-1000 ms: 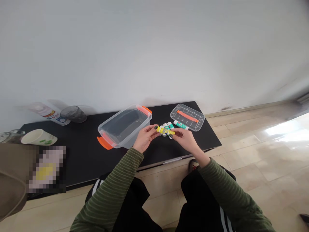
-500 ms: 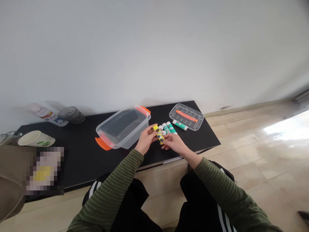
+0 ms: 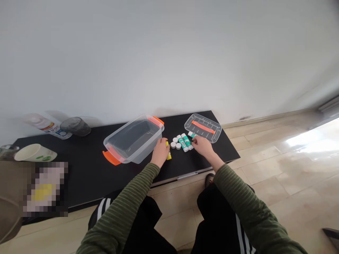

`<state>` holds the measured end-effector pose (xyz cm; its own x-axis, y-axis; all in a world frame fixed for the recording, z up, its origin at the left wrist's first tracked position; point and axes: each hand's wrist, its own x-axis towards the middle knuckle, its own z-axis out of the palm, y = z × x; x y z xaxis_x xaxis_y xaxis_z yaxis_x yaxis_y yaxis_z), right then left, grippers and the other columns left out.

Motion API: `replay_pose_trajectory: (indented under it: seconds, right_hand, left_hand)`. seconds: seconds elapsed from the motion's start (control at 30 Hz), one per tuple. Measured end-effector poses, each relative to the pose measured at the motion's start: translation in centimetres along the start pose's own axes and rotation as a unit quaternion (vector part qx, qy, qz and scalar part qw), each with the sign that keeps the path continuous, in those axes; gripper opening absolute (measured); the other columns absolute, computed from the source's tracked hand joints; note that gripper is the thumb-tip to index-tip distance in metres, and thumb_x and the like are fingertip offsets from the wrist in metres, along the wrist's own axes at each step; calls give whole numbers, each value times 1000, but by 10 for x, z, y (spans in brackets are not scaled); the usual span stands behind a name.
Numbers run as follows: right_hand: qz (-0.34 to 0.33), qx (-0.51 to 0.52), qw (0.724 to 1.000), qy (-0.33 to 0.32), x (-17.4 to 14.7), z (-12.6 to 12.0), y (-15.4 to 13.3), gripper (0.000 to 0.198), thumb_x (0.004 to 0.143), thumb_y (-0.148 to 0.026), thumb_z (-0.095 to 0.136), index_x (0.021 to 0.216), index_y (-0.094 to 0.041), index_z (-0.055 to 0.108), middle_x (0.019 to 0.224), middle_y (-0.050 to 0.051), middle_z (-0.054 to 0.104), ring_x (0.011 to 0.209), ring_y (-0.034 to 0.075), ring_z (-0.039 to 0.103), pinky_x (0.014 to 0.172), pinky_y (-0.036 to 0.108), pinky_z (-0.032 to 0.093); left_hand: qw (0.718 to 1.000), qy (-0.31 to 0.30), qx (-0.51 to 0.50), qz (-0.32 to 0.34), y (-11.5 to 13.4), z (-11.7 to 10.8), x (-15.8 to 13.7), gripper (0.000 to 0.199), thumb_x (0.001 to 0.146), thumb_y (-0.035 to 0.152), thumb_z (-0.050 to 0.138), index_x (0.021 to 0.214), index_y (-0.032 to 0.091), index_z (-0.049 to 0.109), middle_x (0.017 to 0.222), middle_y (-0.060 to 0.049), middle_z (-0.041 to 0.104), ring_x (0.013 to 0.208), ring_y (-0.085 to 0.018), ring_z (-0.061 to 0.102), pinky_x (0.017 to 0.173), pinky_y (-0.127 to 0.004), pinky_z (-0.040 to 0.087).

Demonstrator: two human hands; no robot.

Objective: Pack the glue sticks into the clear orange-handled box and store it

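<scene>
My left hand (image 3: 160,152) is closed around a yellow glue stick (image 3: 168,155), low over the black table beside the clear plastic box. Bent fingers of my right hand (image 3: 202,146) grip a green-and-white glue stick (image 3: 191,134) by the lid, and most of that stick is hidden under the hand. Between my hands, two more green-and-white glue sticks (image 3: 182,143) lie side by side. Three short white round pieces (image 3: 178,146) sit just left of them.
The clear box (image 3: 144,153) with orange latches stands open left of my hands. Its clear lid (image 3: 217,135) with an orange handle lies at the table's right end. A paper cup (image 3: 34,153), dark glass (image 3: 76,126) and spray can (image 3: 47,125) stand left on the black table (image 3: 90,169).
My hands have moved apart. The left has lowered the yellow glue stick to the table near the box; the right has let go of it and moved right to a green-and-white one.
</scene>
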<state>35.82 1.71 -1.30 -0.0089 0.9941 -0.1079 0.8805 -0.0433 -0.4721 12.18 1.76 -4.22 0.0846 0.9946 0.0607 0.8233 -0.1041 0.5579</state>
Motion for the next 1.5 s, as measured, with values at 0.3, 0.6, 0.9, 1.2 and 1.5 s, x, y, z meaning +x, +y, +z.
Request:
replay_pose_trajectory:
  seconds: [0.3, 0.6, 0.9, 1.2, 1.5]
  right_hand:
    - [-7, -65, 997, -43, 0, 11, -7, 26, 90, -31, 58, 111, -18, 65, 114, 11, 70, 105, 25, 63, 77, 30, 45]
    - [17, -85, 995, -54, 6, 18, -11, 31, 92, -30, 54, 118, -14, 61, 121, 16, 65, 113, 28, 60, 84, 34, 47]
    - [31, -114, 992, -47, 6, 19, -16, 26, 93, -27, 51, 105, -14, 68, 118, 19, 66, 109, 30, 62, 80, 34, 47]
    - [16, -12, 1000, 17, -5, -1, -14, 22, 92, -31, 53, 103, -17, 67, 95, 11, 72, 95, 27, 67, 76, 31, 43]
    - [-122, 198, 972, 41, -39, 3, -30, 28, 87, -27, 57, 112, -18, 66, 95, 4, 73, 78, 16, 63, 74, 28, 45]
  left_hand:
    - [997, 0, 50, 63, 5, 5, -2, 33, 85, 12, 49, 115, 17, 60, 122, -17, 56, 119, -33, 49, 91, -42, 49]
    - [993, -27, 67, 93, 0, 17, 2, 34, 81, 24, 62, 113, 15, 62, 128, -18, 54, 119, -36, 47, 97, -47, 43]
    - [997, 3, -25, 71, 6, 7, 5, 17, 81, 18, 61, 98, 19, 62, 122, -15, 59, 117, -34, 51, 100, -48, 41]
    - [770, -53, -617, -152, 24, -14, 8, 21, 82, 26, 71, 94, 16, 58, 102, -11, 71, 99, -19, 69, 97, -38, 50]
    - [653, -79, -733, -176, 28, -29, 7, 12, 86, 23, 70, 92, 15, 64, 93, -8, 74, 93, -18, 72, 96, -37, 55]
